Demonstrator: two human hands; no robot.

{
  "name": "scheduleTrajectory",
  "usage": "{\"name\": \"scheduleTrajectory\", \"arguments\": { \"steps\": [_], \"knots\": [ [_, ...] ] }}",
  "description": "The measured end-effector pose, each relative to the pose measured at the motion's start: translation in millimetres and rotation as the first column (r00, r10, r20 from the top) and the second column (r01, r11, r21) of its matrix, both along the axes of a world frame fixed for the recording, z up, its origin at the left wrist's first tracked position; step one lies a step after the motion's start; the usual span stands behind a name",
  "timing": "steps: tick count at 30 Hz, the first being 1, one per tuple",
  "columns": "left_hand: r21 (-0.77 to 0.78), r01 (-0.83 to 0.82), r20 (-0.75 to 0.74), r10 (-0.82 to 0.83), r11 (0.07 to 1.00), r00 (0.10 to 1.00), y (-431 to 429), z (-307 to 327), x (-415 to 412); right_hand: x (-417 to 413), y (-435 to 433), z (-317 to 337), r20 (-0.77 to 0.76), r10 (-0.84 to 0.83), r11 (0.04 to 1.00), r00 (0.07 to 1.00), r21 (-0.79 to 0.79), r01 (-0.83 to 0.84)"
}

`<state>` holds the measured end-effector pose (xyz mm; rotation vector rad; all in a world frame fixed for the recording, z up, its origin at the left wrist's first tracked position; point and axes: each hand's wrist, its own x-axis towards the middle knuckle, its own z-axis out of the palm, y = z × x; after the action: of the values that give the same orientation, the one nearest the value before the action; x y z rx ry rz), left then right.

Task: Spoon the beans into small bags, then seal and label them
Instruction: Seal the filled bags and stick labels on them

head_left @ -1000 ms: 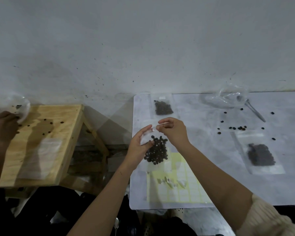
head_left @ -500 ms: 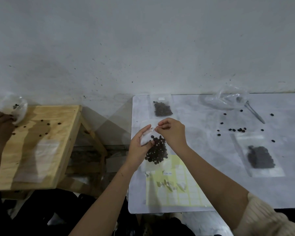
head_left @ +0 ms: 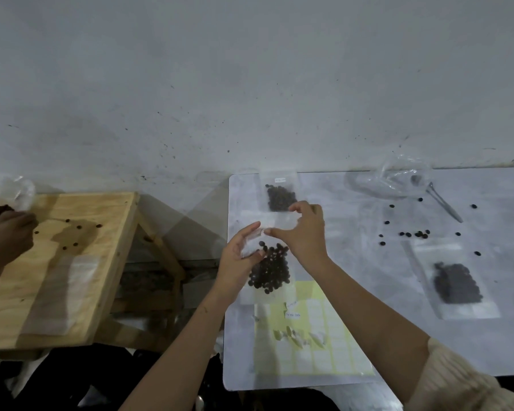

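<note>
Pale grey table [head_left: 368,292] set against a stained grey wall [head_left: 250,84], with a plywood table [head_left: 57,292] to its left. A clear bag [head_left: 268,293] of dark beans [head_left: 272,272] sits near the grey table's left edge. Its long axis runs from the person toward the wall, mouth at the far end. The left hand [head_left: 239,256] and right hand [head_left: 304,232] each pinch the mouth edge between thumb and fingertips.

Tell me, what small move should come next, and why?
Probably slide the right hand along the top of the bag to press it shut: both hands pinch that edge, the left hand steadying, with beans already inside.
</note>
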<state>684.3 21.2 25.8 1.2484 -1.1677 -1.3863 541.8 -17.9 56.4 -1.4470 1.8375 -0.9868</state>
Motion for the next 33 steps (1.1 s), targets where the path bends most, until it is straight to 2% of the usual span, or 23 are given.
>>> {"name": "scheduleTrajectory", "arguments": {
  "steps": [2, 4, 7, 13, 20, 27, 33],
  "knots": [
    [0.032, -0.032, -0.051, 0.034, 0.999, 0.998, -4.4, 2.3, 0.3, -6.1, -2.4, 5.0, 0.083, 0.002, 0.994, 0.997, 0.109, -0.011],
    [0.064, -0.088, -0.143, 0.096, 0.994, 0.985, -10.8, 7.7, -4.0, -11.5, -3.1, 10.2, 0.258, 0.008, 0.976, 0.966, 0.209, -0.064],
    [0.114, -0.170, -0.210, 0.191, 0.979, 0.959, -22.8, 14.9, -14.3, -16.5, -6.2, 12.9, 0.376, -0.004, 0.972, 0.927, 0.219, -0.085],
    [0.103, -0.281, -0.127, 0.293, 0.954, 0.948, -51.1, 16.1, -35.9, -28.6, -30.1, 11.8, 0.373, -0.009, 0.982, 0.928, 0.179, -0.063],
    [0.095, -0.314, -0.008, 0.316, 0.945, 0.949, -90.8, 6.1, -62.0, -51.0, -65.0, -6.3, 0.414, -0.047, 0.981, 0.909, 0.192, -0.037],
    [0.132, -0.373, 0.099, 0.362, 0.919, 0.927, -148.4, -9.3, -69.1, -69.0, -97.5, -36.1, 0.386, 0.034, 0.940, 0.922, 0.302, -0.161],
    [0.188, -0.310, 0.348, 0.232, 0.932, 0.908, -195.3, -25.5, -74.6, -70.6, -122.5, -57.4, 0.297, -0.062, 0.977, 0.953, 0.215, -0.003]
  ]
}}
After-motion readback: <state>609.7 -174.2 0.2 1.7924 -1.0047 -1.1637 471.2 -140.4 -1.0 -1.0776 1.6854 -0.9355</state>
